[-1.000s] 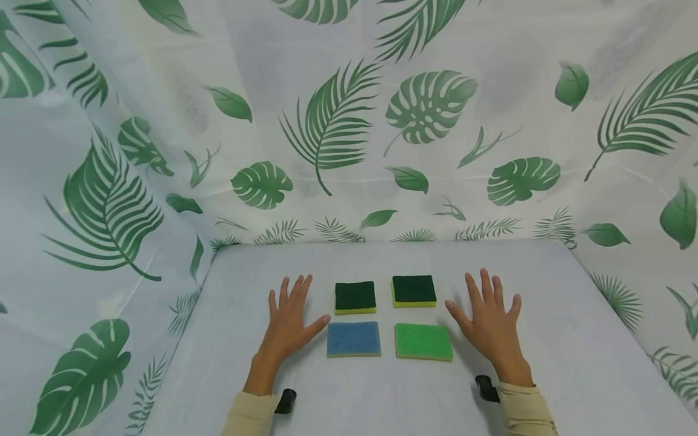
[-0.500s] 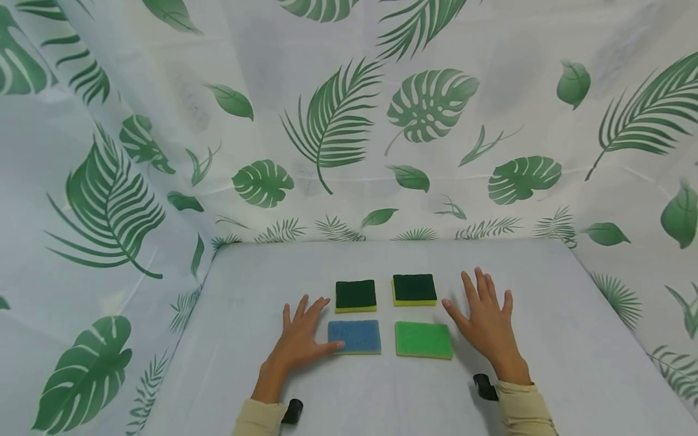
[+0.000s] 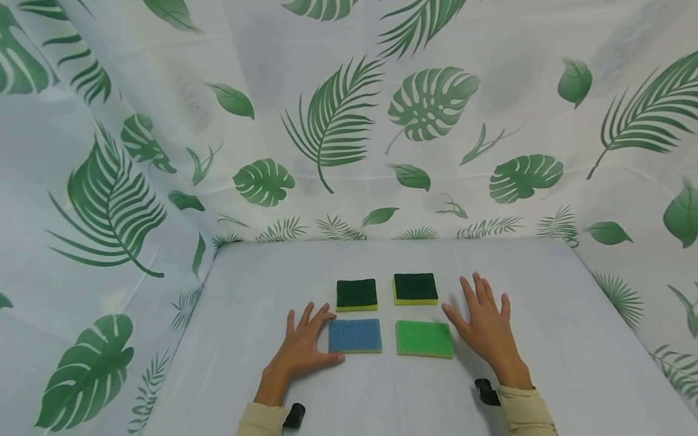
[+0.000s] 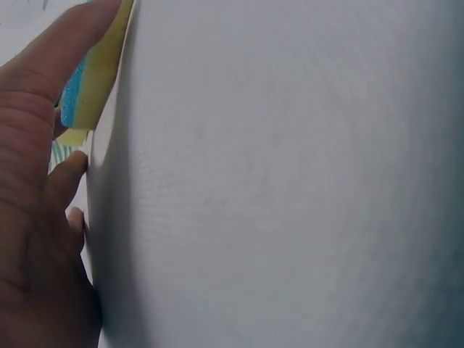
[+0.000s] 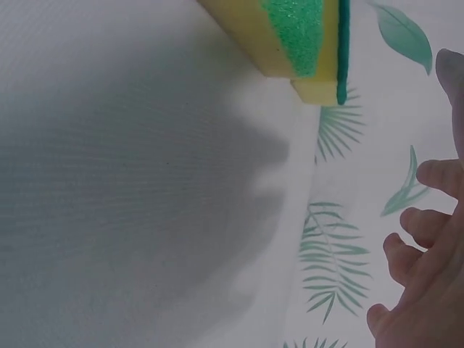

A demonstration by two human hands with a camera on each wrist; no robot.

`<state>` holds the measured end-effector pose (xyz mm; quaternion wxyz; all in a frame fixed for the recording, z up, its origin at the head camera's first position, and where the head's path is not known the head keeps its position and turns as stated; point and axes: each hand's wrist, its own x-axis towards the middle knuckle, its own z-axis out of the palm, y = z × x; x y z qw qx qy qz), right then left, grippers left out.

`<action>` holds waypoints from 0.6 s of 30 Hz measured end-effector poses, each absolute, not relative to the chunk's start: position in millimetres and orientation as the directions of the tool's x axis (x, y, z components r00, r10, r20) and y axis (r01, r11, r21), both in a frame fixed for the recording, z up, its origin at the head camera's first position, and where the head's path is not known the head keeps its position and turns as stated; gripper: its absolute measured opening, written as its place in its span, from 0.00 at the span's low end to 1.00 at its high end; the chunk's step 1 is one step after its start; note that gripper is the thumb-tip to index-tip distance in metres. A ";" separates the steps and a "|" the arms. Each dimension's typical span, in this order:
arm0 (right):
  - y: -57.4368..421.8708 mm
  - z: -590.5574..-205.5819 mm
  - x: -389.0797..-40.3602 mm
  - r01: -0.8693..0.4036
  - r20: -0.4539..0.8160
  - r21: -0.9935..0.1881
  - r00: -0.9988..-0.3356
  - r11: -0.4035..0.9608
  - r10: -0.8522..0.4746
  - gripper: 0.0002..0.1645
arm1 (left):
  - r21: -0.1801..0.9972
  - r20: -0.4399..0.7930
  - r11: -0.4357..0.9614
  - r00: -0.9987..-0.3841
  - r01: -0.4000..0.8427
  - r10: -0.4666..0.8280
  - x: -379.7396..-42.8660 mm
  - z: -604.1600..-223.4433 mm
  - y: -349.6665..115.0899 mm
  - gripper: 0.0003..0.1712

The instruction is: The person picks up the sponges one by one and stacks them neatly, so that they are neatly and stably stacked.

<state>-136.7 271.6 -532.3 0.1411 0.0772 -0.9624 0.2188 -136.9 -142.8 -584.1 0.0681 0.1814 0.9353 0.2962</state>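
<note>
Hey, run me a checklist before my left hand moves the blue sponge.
1. Blue sponge lying flat on the table: ok.
2. Left hand lined up, thumb by the near edge, index finger by the far edge: ok.
3. Firm pinch: cannot tell; contact isn't clear.
4. Bright green sponge apart from the blue one: ok, gap visible.
5. Right hand holding nothing: ok.

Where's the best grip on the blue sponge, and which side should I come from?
I'd take the blue sponge by its long front and back edges near the left end, coming from the left. It lies flat, and the left hand brackets that end. The dark-topped sponge close behind and green sponge at right would probably crowd other approaches.
</note>
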 end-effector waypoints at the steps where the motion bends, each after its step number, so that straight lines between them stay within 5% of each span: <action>1: 271.7 -532.9 -136.7 -0.213 0.305 -0.400 -0.948 0.891 -0.090 0.49 | 0.578 -0.013 0.758 -0.925 0.303 0.380 -137.1 -584.5 -142.5 0.52; 18: 269.5 -543.0 -126.8 -0.276 0.173 -0.532 -0.961 0.801 -0.217 0.51 | 0.562 0.007 0.766 -0.928 0.311 0.371 -137.0 -587.4 -141.2 0.49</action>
